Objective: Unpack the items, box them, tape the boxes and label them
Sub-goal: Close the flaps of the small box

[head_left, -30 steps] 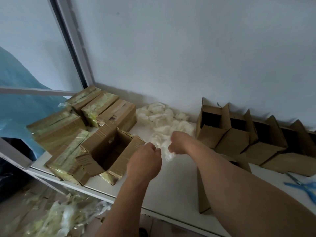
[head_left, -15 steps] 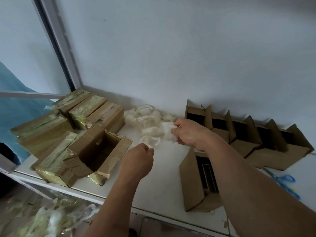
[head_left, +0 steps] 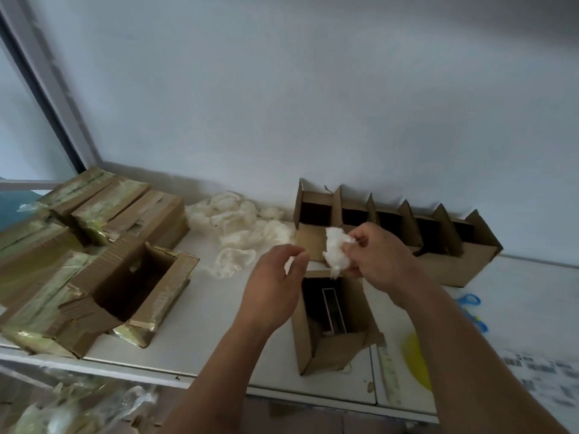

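My right hand (head_left: 377, 256) grips a crumpled wad of white packing foam (head_left: 336, 252) just above an open cardboard box (head_left: 332, 321) near the table's front. Inside that box a dark rectangular item (head_left: 332, 311) stands upright. My left hand (head_left: 274, 286) hovers to the left of the wad, fingers loosely curled and holding nothing. A pile of more white foam wads (head_left: 238, 233) lies behind my left hand. Along the wall stands a row of several open boxes (head_left: 407, 227).
At the left lie several tape-wrapped cartons (head_left: 125, 208) and one opened, empty carton (head_left: 131, 286). Blue scissors (head_left: 471, 305), a yellow thing (head_left: 415, 358) and a sheet of labels (head_left: 539, 374) sit at the right. Plastic scraps (head_left: 72, 408) lie below the table edge.
My right hand carried the foam wad from the pile rightward to above the front box. My left hand followed it to the right. The view swung right and down.
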